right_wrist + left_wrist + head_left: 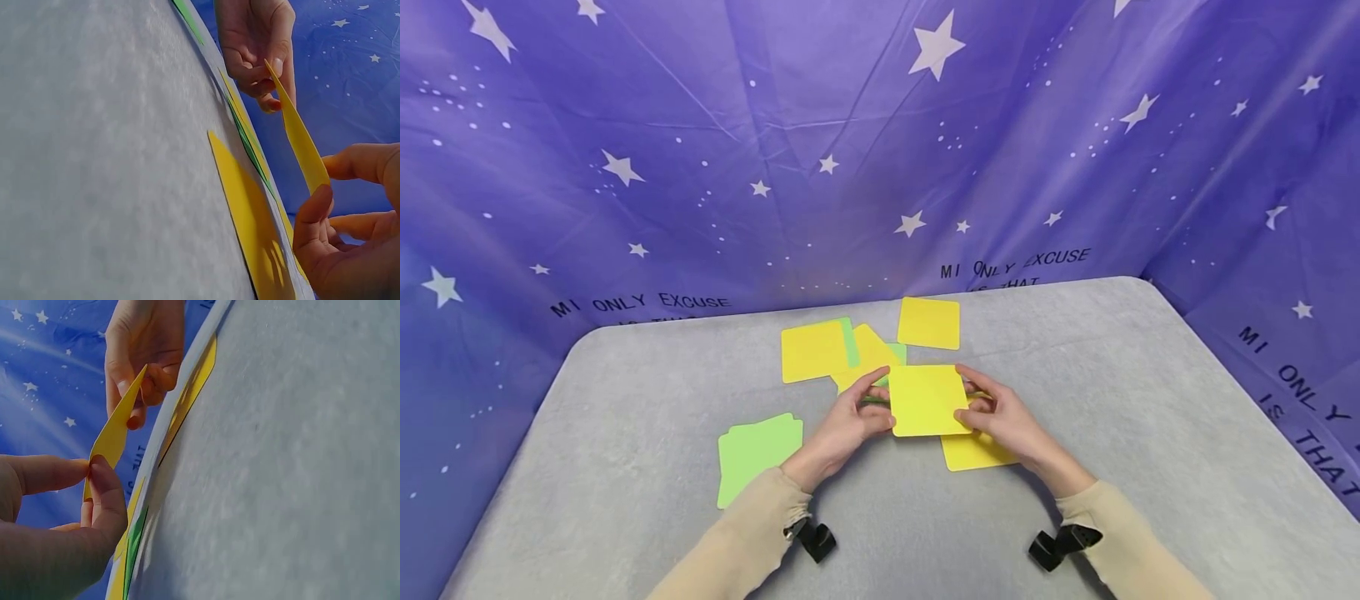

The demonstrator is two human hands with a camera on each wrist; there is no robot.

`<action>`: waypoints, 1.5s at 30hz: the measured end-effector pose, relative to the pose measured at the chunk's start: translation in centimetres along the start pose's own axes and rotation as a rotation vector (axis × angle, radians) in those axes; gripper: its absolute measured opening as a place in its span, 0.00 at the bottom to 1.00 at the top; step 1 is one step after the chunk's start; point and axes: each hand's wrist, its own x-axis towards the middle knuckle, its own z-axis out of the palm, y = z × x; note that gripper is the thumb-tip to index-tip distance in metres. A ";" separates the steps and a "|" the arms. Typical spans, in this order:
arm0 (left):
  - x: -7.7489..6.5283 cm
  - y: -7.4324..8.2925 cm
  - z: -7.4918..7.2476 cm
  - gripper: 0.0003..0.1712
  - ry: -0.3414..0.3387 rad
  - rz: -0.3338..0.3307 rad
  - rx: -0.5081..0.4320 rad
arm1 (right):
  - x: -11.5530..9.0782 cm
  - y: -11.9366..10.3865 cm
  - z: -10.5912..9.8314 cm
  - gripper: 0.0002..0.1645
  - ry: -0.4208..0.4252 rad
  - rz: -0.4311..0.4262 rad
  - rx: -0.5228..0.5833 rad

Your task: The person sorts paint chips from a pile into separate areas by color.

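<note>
Both hands hold one yellow square card with rounded corners, raised above the table. My left hand pinches its left edge between thumb and fingers, and my right hand pinches the right edge. From the left wrist view the card appears nearly edge-on and slightly bent. Below the right hand lies another yellow card, partly covered by the held one. Behind the hands a loose group of yellow cards overlaps some green cards.
A small stack of light green cards lies left of the left hand. One yellow card is near the back edge of the grey table. A purple star-patterned curtain hangs behind. Black straps are on both wrists.
</note>
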 end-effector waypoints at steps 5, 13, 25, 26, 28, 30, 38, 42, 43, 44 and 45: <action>0.2 -0.1 0.8 0.43 -0.019 -0.001 -0.007 | -0.7 0.1 -0.6 0.44 0.002 0.003 -0.059; 0.5 -0.6 2.3 0.43 -0.035 0.011 0.047 | -1.7 0.2 -1.6 0.45 0.020 0.014 -0.109; 0.7 -1.0 5.0 0.49 -0.097 -0.068 0.065 | -3.0 0.5 -3.2 0.43 0.047 0.041 -0.183; 0.7 -1.0 5.1 0.49 -0.107 -0.076 0.066 | -3.1 0.5 -3.3 0.43 0.049 0.045 -0.182; 0.7 -1.0 5.3 0.49 -0.121 -0.088 0.080 | -3.3 0.6 -3.7 0.42 0.049 0.047 -0.185; 0.8 -1.0 5.4 0.48 -0.131 -0.097 0.094 | -3.5 0.7 -4.0 0.41 0.049 0.053 -0.183; 0.5 -0.9 4.9 0.43 -0.172 -0.112 0.168 | -3.8 1.4 -4.4 0.37 0.047 0.019 -0.233; 0.2 -0.8 4.4 0.41 -0.183 -0.113 0.192 | -4.0 1.6 -4.4 0.35 0.070 -0.001 -0.265; 0.1 -0.8 4.3 0.40 -0.184 -0.111 0.198 | -4.0 1.7 -4.4 0.34 0.077 -0.003 -0.272; 0.1 -0.8 4.2 0.40 -0.185 -0.112 0.203 | -4.0 1.7 -4.4 0.34 0.084 -0.005 -0.281; 0.0 -0.8 4.1 0.39 -0.184 -0.111 0.208 | -4.1 1.7 -4.4 0.33 0.090 -0.007 -0.287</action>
